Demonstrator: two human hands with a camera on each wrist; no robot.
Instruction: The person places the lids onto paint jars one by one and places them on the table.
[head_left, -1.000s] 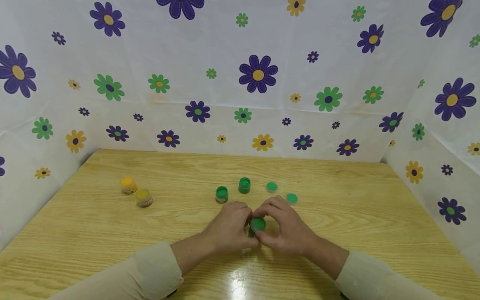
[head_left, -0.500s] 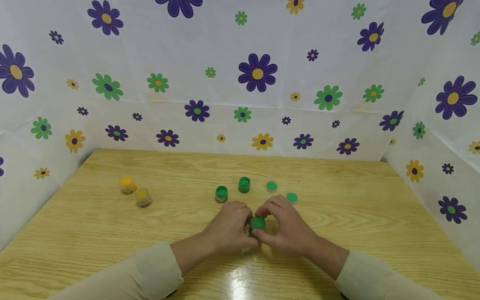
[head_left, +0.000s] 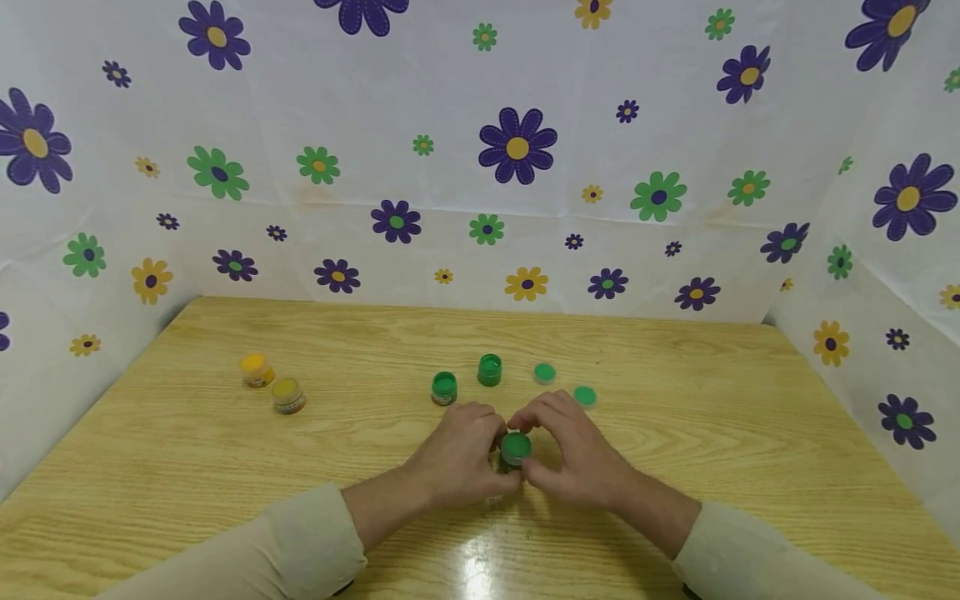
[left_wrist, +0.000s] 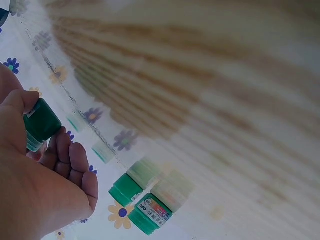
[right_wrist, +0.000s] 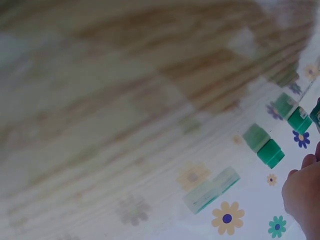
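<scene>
My left hand grips a small green paint jar by its side, fingers behind and thumb in front. A clear-rimmed lid with a green top sits on that jar. Around the lid curl the thumb and forefinger of my right hand; whether both tips touch it is hard to tell. Only the edge of the right hand shows in the right wrist view. Just beyond the hands stand two uncovered green paint jars. Two loose lids lie to their right.
On the left of the wooden table stand an orange-yellow paint jar and a dull yellow paint jar. A white flower-printed cloth rises behind the table and along both sides.
My right thumb and forefinger shifted round the lid, then loosened and drew slightly off its front edge. The left hand and its jar have stayed in place.
</scene>
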